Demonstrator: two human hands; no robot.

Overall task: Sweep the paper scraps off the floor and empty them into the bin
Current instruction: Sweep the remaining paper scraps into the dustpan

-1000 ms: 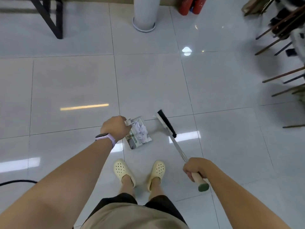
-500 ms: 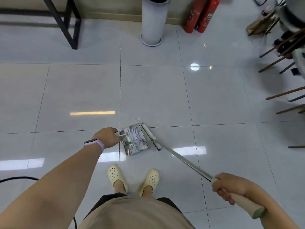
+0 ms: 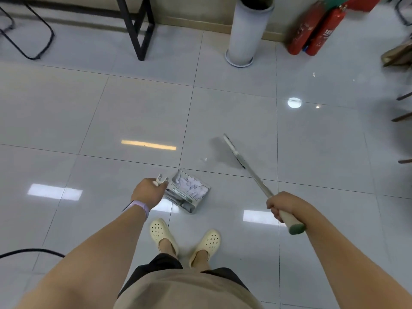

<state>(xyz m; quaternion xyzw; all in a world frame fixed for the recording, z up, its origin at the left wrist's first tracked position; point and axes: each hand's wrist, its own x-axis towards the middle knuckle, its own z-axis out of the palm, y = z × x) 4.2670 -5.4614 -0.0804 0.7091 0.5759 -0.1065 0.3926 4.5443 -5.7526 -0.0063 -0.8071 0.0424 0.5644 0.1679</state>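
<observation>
A metal dustpan point(image 3: 178, 197) sits on the tiled floor just ahead of my feet, with several white paper scraps point(image 3: 191, 185) piled inside it. My left hand point(image 3: 148, 191) grips the dustpan's white handle point(image 3: 161, 179). My right hand point(image 3: 281, 205) grips the broom's wooden handle point(image 3: 289, 220) near its green end. The broom head point(image 3: 234, 151) is out ahead and to the right of the pan, apart from it. One small white scrap point(image 3: 204, 159) lies on the floor between the pan and the broom head. A tall white cylindrical bin point(image 3: 245, 34) stands by the far wall.
Two red fire extinguishers point(image 3: 316, 30) lean at the wall right of the bin. Black table legs point(image 3: 138, 27) stand at the back left. Chair legs point(image 3: 403, 117) reach in from the right edge. A black cable point(image 3: 31, 252) curves along the floor at lower left.
The broom head has swung away from the dustpan's mouth, forward and to the right. My view has tilted up, showing more of the bin and wall. The dustpan stays on the floor.
</observation>
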